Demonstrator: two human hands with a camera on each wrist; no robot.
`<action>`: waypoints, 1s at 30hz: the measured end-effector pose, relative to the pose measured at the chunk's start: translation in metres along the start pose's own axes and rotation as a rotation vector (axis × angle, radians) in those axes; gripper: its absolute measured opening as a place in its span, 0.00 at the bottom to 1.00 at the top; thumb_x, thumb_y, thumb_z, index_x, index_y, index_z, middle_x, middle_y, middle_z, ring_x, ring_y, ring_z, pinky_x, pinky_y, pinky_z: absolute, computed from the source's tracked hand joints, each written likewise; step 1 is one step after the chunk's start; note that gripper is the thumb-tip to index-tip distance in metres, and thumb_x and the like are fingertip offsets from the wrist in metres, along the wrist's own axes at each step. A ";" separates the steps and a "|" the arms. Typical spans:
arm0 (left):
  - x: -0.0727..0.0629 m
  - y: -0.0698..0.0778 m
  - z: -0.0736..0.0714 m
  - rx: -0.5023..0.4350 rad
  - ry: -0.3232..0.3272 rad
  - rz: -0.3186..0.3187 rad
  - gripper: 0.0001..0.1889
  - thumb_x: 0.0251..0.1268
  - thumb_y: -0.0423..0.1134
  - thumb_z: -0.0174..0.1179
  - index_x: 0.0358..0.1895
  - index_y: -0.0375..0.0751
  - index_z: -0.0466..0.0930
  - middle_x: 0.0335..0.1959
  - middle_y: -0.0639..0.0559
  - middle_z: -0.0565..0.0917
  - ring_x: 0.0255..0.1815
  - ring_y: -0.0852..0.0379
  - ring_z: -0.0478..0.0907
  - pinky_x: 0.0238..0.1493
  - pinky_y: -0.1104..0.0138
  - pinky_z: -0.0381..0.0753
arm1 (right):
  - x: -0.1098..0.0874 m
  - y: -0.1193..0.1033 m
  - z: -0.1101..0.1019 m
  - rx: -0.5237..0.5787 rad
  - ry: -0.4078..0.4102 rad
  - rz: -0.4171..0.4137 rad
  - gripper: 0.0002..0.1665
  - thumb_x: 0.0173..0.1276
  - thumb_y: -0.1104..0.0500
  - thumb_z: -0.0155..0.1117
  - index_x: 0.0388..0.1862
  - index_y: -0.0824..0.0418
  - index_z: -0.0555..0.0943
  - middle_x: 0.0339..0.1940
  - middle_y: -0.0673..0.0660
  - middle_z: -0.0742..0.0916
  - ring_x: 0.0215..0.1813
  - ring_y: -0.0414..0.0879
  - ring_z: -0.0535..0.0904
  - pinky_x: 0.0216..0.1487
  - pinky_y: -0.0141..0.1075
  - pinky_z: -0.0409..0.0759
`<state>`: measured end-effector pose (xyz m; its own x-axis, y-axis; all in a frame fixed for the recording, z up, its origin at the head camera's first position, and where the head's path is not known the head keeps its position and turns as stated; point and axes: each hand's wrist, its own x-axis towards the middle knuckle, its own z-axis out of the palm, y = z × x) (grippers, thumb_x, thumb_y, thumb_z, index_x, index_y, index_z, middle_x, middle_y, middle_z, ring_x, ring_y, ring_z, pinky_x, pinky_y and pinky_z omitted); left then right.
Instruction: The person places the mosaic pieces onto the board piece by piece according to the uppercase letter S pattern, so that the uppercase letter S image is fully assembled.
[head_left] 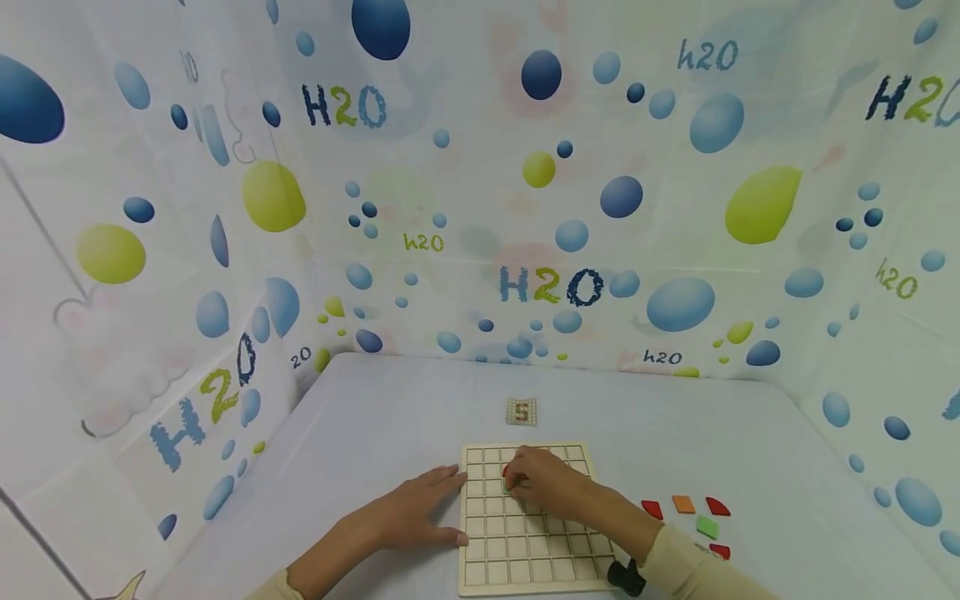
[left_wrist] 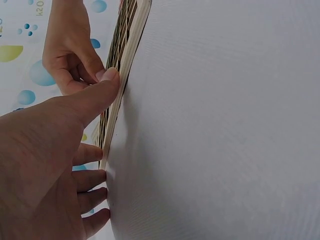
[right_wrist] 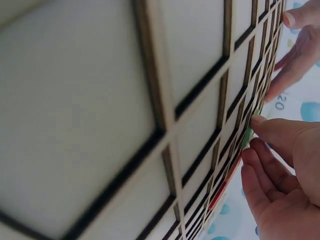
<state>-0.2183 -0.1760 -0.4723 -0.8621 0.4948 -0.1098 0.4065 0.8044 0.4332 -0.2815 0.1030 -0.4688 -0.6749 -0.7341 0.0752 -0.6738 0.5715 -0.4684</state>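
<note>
A wooden grid board (head_left: pixel 491 575) lies on the white table. My left hand (head_left: pixel 417 508) steadies its left edge, thumb and spread fingertips touching the rim; the left wrist view shows the thumb (left_wrist: pixel 107 82) on the wooden side. Over the upper middle of the grid, my right hand (head_left: pixel 551 483) pinches a small green tile (right_wrist: pixel 247 136) between thumb and fingers, right at the cells. Beside it, red pieces (right_wrist: pixel 217 195) sit in the grid, largely hidden by the hand in the head view.
A small pattern card (head_left: pixel 521 412) lies beyond the board. To the right are loose pieces: an orange tile (head_left: pixel 683 504), a green tile (head_left: pixel 707 526) and several red pieces, one a rounded red piece (head_left: pixel 717 507). A patterned curtain (head_left: pixel 480 167) surrounds the table.
</note>
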 end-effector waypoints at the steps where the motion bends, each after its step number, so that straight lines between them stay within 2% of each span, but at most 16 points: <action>1: 0.000 0.000 0.000 0.000 -0.001 -0.001 0.52 0.62 0.71 0.68 0.82 0.45 0.63 0.83 0.41 0.63 0.83 0.38 0.61 0.77 0.38 0.66 | 0.000 0.000 0.000 0.005 -0.001 0.000 0.02 0.72 0.61 0.73 0.41 0.53 0.87 0.44 0.43 0.82 0.46 0.35 0.77 0.51 0.34 0.82; 10: 0.002 -0.001 0.002 0.002 -0.008 -0.013 0.52 0.62 0.71 0.68 0.82 0.45 0.63 0.84 0.42 0.63 0.83 0.38 0.61 0.78 0.39 0.66 | -0.008 0.006 -0.003 0.050 0.026 -0.023 0.03 0.74 0.60 0.72 0.43 0.53 0.86 0.45 0.45 0.83 0.48 0.38 0.79 0.52 0.35 0.83; 14: 0.004 0.000 0.002 0.005 -0.016 -0.026 0.52 0.62 0.72 0.67 0.82 0.46 0.63 0.84 0.43 0.63 0.84 0.39 0.61 0.78 0.41 0.66 | -0.018 0.016 -0.011 0.116 0.054 0.012 0.04 0.75 0.59 0.70 0.46 0.54 0.86 0.44 0.46 0.83 0.47 0.39 0.80 0.50 0.36 0.84; 17: 0.004 0.001 0.002 0.007 -0.019 -0.023 0.52 0.62 0.71 0.68 0.82 0.45 0.63 0.84 0.42 0.63 0.84 0.39 0.60 0.78 0.40 0.66 | -0.031 0.025 -0.021 0.160 0.082 0.059 0.04 0.76 0.59 0.69 0.48 0.55 0.86 0.45 0.46 0.84 0.48 0.40 0.81 0.52 0.40 0.85; 20: 0.004 0.001 0.002 0.012 -0.019 -0.016 0.53 0.62 0.71 0.68 0.82 0.43 0.63 0.83 0.41 0.63 0.84 0.38 0.60 0.78 0.40 0.66 | -0.046 0.036 -0.030 0.154 0.121 0.092 0.05 0.77 0.59 0.68 0.48 0.56 0.86 0.45 0.46 0.85 0.48 0.40 0.81 0.54 0.41 0.86; 24: 0.005 -0.001 0.003 0.021 -0.018 -0.018 0.53 0.62 0.73 0.67 0.82 0.44 0.63 0.84 0.42 0.63 0.84 0.39 0.60 0.78 0.40 0.66 | -0.070 0.053 -0.042 0.136 0.177 0.141 0.07 0.77 0.57 0.69 0.50 0.56 0.86 0.45 0.45 0.85 0.49 0.39 0.82 0.54 0.38 0.86; 30: 0.007 -0.003 0.004 0.020 -0.020 -0.020 0.53 0.62 0.73 0.66 0.82 0.45 0.63 0.84 0.42 0.63 0.83 0.38 0.60 0.78 0.40 0.66 | -0.106 0.073 -0.060 0.161 0.238 0.250 0.11 0.75 0.55 0.71 0.51 0.58 0.86 0.48 0.49 0.88 0.50 0.44 0.85 0.54 0.36 0.87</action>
<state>-0.2240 -0.1741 -0.4780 -0.8639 0.4848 -0.1367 0.3952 0.8206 0.4128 -0.2771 0.2450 -0.4587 -0.8765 -0.4622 0.1346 -0.4360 0.6437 -0.6289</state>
